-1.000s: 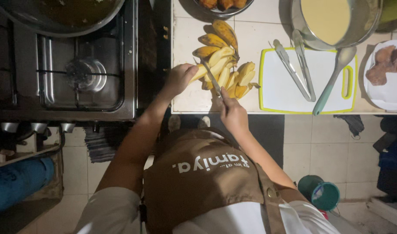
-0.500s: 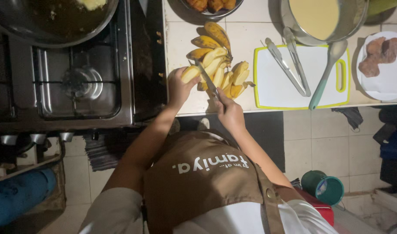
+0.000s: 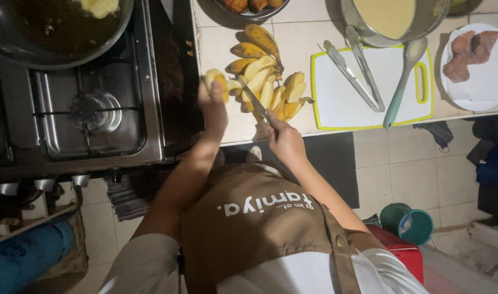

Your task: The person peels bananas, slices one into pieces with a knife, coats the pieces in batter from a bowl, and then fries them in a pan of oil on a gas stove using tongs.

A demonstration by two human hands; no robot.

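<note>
So the left hand (image 3: 212, 106) is wrapped around a single small yellow banana (image 3: 216, 81), lifted just off the left edge of the white tiled counter (image 3: 216, 38), right by the gap next to the steel gas stove (image 3: 96, 114). The right hand (image 3: 284, 140) is clenched on the handle of a slim metal-bladed knife (image 3: 254, 100), and the blade angles up across the near edge of the counter toward the held banana, its tip just beside it. Right behind the knife sits a bunch of short yellow bananas (image 3: 271, 87), some with dark spots, spread out near the counter's front edge. Just right of the bunch there's a white plastic cutting board with a lime green rim (image 3: 369, 114), with metal tongs (image 3: 355, 73) and a pale teal spoon (image 3: 404, 79) lying on it. A big steel bowl of creamy batter (image 3: 390, 19) sits at the board's far edge, and a white plate with brown fried pieces (image 3: 477, 65) is at the counter's right edge. A dark frying pan (image 3: 58, 32) sits on the stove's far left.
</note>
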